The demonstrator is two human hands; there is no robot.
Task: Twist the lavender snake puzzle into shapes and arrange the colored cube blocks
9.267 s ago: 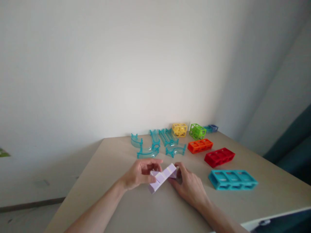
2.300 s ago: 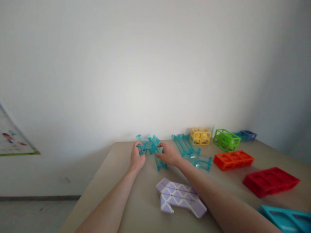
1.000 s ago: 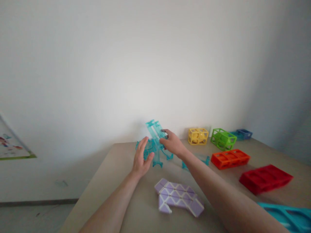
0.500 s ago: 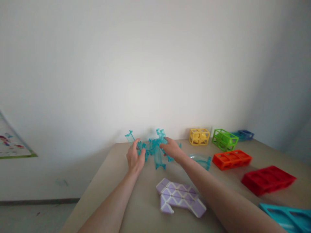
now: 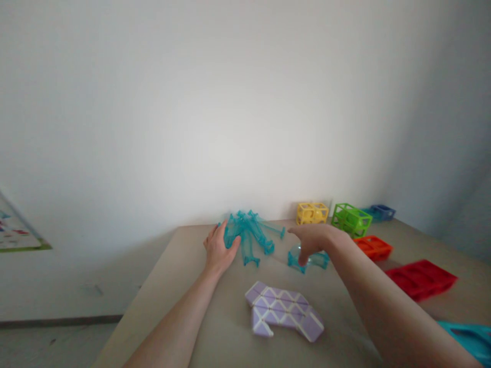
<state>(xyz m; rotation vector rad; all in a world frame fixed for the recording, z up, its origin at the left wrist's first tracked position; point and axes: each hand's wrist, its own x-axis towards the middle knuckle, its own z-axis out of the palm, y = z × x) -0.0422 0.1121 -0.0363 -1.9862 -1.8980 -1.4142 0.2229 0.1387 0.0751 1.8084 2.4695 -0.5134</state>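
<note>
There are no words, numbers or signs here that can be read. The toy pieces on the worktop [image 5: 199, 306] are plain colours with nothing written on them. A poster [image 5: 17, 236] on the wall at the far left shows small coloured marks, but they are too tiny and blurry to read.

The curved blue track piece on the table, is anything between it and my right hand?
Nothing visible stands in the way. The right hand hovers just above the curved blue track piece, its fingers curled over it, with only bare table around.
</note>
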